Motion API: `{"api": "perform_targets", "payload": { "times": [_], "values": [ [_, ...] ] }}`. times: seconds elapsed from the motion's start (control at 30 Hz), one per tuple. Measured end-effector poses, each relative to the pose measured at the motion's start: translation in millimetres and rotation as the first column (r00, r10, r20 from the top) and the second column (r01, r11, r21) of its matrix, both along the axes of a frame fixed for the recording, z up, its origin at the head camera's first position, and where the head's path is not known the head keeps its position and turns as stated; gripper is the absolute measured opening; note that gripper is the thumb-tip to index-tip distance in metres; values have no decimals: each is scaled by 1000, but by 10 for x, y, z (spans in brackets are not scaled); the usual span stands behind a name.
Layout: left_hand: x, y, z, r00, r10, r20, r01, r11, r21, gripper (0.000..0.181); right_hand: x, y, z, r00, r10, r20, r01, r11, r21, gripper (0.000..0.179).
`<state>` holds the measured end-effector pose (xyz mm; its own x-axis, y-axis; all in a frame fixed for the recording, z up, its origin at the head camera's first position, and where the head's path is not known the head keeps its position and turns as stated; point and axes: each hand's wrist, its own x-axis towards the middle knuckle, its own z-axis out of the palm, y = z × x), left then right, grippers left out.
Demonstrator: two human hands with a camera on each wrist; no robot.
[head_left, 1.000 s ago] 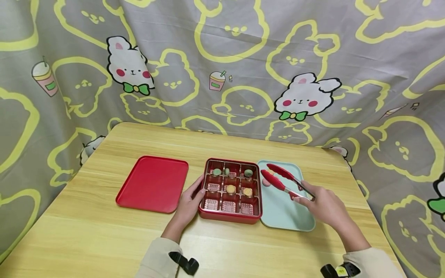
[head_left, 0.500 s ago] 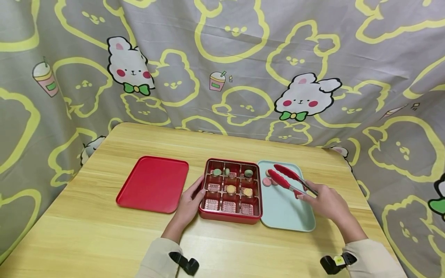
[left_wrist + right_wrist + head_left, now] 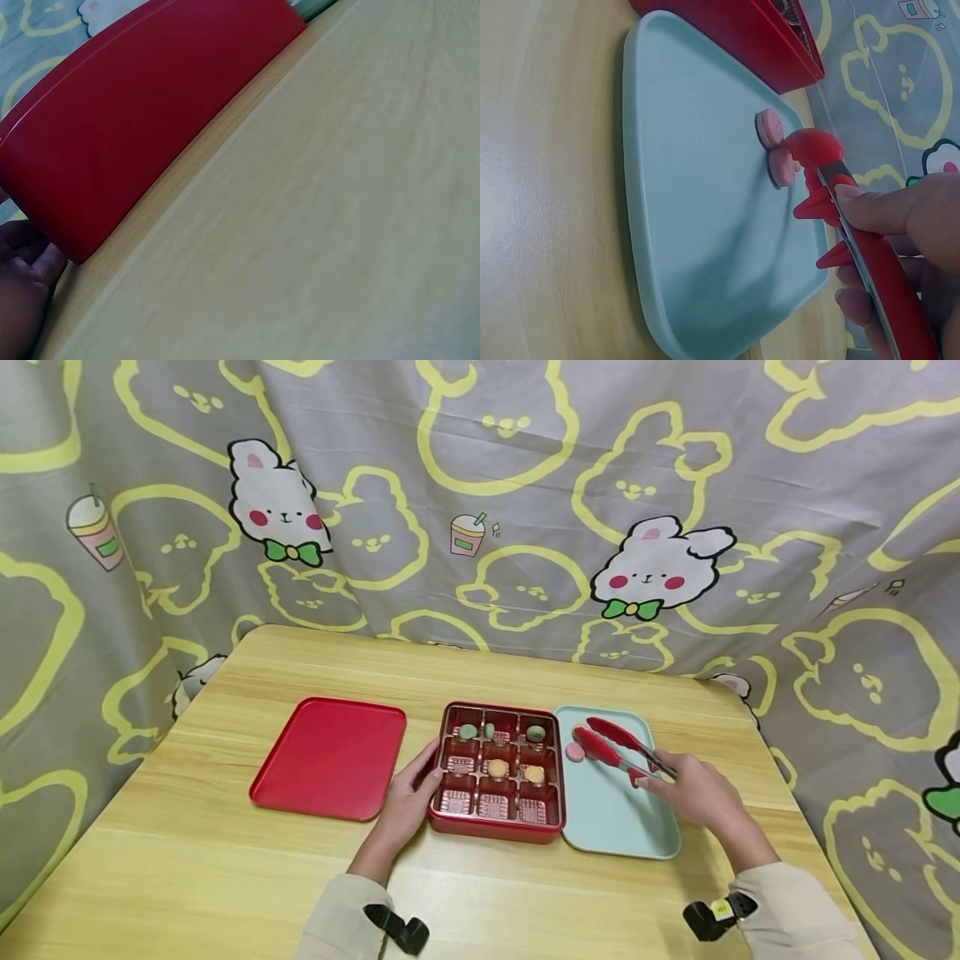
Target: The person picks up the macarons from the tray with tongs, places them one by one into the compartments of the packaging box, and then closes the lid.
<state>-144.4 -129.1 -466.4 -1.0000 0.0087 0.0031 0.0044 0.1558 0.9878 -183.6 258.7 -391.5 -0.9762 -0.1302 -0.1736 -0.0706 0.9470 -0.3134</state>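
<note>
My right hand [image 3: 701, 789] grips red-tipped tongs [image 3: 630, 746] over the pale green tray [image 3: 622, 835]. The tongs' red heads stand apart above the tray's far left part, beside two pink macarons [image 3: 769, 129]. A yellowish macaron [image 3: 797, 166] is mostly hidden behind a tong head in the right wrist view. My left hand [image 3: 405, 793] rests against the left side of a red box [image 3: 495, 828], thumb at its rim. Inside the box's divided insert lie green macarons [image 3: 536, 734] in the back row and yellow ones [image 3: 497, 768] in the middle row's centre and right compartments.
A flat red lid [image 3: 330, 760] with a raised edge lies left of the box. The pale green tray sits right up against the box's right side. All stand on a wooden table [image 3: 465, 902], with a patterned curtain [image 3: 525, 585] behind.
The tongs first shifted right, away from the front pink macaron, then slightly back left over the tray. My left hand and the box have stayed put.
</note>
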Motion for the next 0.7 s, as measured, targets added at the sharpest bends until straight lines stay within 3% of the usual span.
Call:
{"api": "perform_targets", "payload": {
  "times": [0.47,0.7],
  "values": [
    [-4,9,-3,1000,1,-7,-1,1000,-3,50,-51,-46,10,999,16,36,-16,1000,4,67],
    [-112,-25,-288,1000,12,-17,-12,1000,15,50,-56,-46,16,998,0,67,1,1000,-4,71]
  ]
}}
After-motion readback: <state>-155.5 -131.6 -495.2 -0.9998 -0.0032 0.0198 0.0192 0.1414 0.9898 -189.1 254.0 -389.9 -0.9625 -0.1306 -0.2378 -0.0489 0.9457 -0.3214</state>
